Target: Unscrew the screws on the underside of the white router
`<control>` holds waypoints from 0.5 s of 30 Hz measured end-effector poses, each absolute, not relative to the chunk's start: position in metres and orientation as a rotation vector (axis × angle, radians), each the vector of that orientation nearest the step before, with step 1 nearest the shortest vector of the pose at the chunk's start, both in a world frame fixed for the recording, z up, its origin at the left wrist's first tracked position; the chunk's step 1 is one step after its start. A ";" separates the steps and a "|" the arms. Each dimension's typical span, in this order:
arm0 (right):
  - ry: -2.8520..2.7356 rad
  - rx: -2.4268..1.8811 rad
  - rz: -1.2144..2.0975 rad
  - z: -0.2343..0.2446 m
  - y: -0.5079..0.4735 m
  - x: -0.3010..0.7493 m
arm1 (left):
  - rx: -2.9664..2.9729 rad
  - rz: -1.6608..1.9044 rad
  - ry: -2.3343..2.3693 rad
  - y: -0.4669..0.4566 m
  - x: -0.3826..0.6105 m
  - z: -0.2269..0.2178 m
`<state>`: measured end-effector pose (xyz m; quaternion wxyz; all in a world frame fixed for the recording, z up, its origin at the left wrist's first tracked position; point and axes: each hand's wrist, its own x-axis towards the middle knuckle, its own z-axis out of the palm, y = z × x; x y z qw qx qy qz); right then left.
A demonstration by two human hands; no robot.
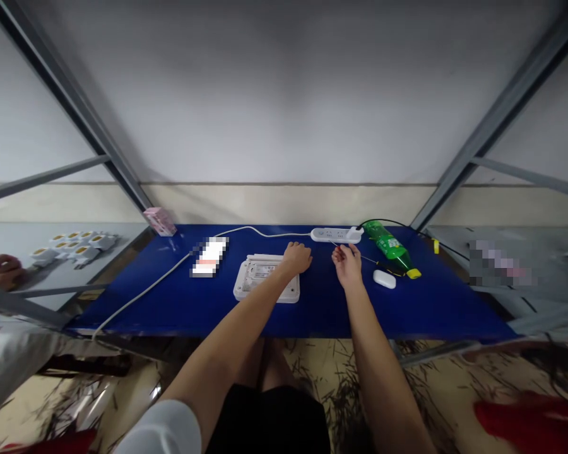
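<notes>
A white plastic device [291, 294] lies on the blue tabletop with its labelled underside up and screw holes showing. Over its far right corner rests my left hand [297, 258], fingers bent down around the edge; the fingertips are hidden. To the right, my right hand [346, 261] pinches the thin shaft of a long screwdriver [370, 260]. Its black and yellow handle points right, and the tip sticks out left of my fingers, near the power strip [326, 236]. A small red bit shows at my fingertips, too small to name.
A green bottle [389, 244] lies beyond a white earbud case [384, 279]. On the left are a blurred-out phone [211, 256], a pink box [159, 221] and a white cable [144, 292]. Another person's hand [2, 271] is near several white plug-like parts [82, 252] at the neighbouring table.
</notes>
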<state>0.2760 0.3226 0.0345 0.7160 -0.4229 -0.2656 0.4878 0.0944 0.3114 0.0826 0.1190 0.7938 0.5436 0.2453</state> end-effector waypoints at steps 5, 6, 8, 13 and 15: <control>-0.479 -0.930 1.102 0.033 0.321 0.275 | 2.319 0.766 1.618 0.310 0.082 0.089; -0.471 -0.933 1.105 0.033 0.321 0.275 | 2.310 0.805 1.629 0.306 0.070 0.090; -0.464 -0.940 1.105 0.033 0.322 0.274 | 2.274 0.893 1.658 0.292 0.033 0.092; -0.505 -0.942 1.109 0.039 0.325 0.268 | 2.047 1.064 1.845 0.233 -0.091 0.068; -0.540 -0.939 1.132 0.042 0.324 0.264 | 1.987 1.040 1.856 0.211 -0.124 0.052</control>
